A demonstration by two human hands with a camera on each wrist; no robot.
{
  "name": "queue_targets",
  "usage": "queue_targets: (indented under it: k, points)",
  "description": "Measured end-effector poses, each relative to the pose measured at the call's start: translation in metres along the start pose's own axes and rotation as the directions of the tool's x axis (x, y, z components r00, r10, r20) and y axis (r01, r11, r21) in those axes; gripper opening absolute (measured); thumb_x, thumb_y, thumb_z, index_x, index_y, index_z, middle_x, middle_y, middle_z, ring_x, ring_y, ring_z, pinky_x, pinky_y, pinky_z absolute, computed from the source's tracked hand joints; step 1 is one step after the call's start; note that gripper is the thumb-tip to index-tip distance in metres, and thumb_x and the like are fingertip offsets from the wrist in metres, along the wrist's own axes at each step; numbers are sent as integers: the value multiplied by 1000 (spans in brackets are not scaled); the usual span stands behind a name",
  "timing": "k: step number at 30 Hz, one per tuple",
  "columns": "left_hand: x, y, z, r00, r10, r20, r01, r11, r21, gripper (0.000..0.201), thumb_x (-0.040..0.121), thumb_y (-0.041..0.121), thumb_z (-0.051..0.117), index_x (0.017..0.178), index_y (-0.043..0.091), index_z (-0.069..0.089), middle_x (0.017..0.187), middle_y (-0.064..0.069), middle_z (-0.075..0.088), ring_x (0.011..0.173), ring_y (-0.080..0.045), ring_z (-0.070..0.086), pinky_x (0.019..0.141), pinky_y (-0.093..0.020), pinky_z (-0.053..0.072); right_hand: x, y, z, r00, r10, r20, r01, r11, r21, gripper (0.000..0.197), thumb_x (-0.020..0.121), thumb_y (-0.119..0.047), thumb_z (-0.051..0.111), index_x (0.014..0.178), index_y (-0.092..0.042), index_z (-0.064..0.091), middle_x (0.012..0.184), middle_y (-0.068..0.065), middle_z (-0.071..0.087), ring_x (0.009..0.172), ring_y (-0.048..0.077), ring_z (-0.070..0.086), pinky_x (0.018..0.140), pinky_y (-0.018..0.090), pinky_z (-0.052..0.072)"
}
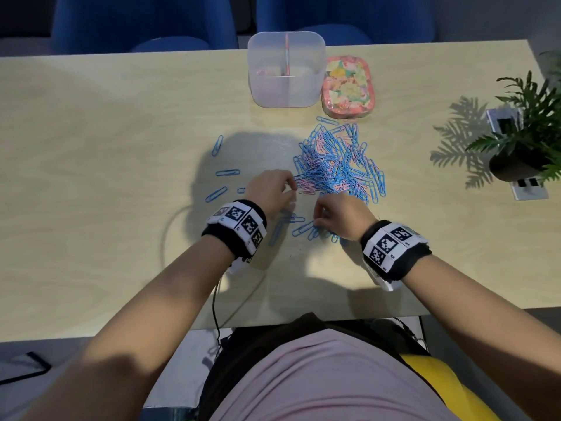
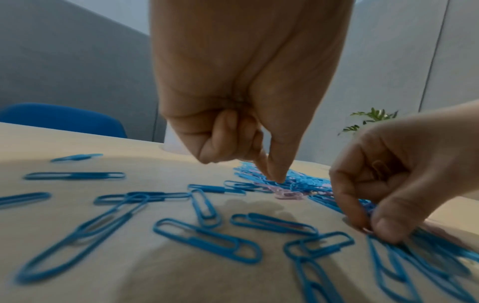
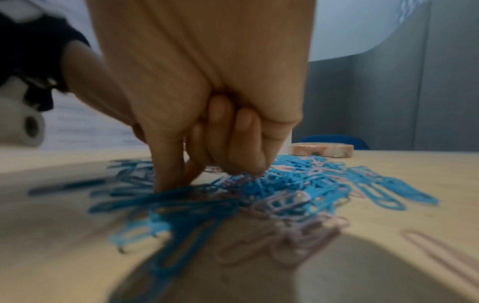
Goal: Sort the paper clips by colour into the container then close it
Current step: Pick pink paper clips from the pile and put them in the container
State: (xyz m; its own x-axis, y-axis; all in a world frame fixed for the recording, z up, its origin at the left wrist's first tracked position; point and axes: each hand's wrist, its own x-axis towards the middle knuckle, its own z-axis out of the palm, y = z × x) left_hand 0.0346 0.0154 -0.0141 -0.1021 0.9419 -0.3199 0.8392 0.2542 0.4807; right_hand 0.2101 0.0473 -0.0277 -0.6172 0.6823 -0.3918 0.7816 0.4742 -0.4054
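Note:
A tangled pile of blue and pink paper clips [image 1: 337, 165] lies mid-table, with loose blue clips [image 2: 207, 239] spread to its left. The clear divided container [image 1: 285, 68] stands open at the far edge with some pink clips in it, and its floral lid [image 1: 349, 86] lies beside it on the right. My left hand [image 2: 273, 177] has its fingers curled, thumb and forefinger pinched together on a clip at the pile's near-left edge, right by some pink clips [image 2: 287, 194]. My right hand [image 3: 178, 182] pinches down into blue clips at the pile's near edge, other fingers curled.
A potted plant [image 1: 522, 141] and a socket plate [image 1: 529, 189] sit at the table's right. Blue chairs [image 1: 142, 22] stand behind the far edge. A cable [image 1: 170, 235] loops on the table left of my left wrist.

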Motion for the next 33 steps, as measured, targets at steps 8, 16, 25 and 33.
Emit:
queue_targets:
  k: [8,16,25,33]
  points:
    - [22,12,15,992,113,57,-120,981,155,19,85,34,61,97,20,61,111,-3,61,104,-25,59,83,-34,44,0,16,-8,990,115,-79,-52,827,560,30,84,-9,60,63,-25,46,56,-6,49,46,3,44,48,19,36]
    - [11,-21,-4,999,45,17,-37,943,-332,18,86,21,63,91,4,67,87,-2,58,76,-12,51,72,-24,35,4,21,-23,960,275,46,-185,504,843,27,90,8,38,81,-15,50,64,7,53,39,7,51,34,15,35]
    - [-7,-34,-10,992,-9,124,52,937,-345,11,95,16,44,98,14,54,72,5,48,69,-14,46,61,-25,35,27,-3,-18,982,-51,-179,31,993,-113,24,91,-28,53,110,-25,67,107,6,70,102,29,62,73,33,42]
    - [-10,-35,-3,983,72,166,-94,987,128,13,83,24,60,96,21,61,93,2,63,95,-22,59,72,-28,37,26,1,-11,983,-81,-163,43,973,-225,17,91,-23,50,94,-12,63,97,12,69,90,36,62,69,36,41]
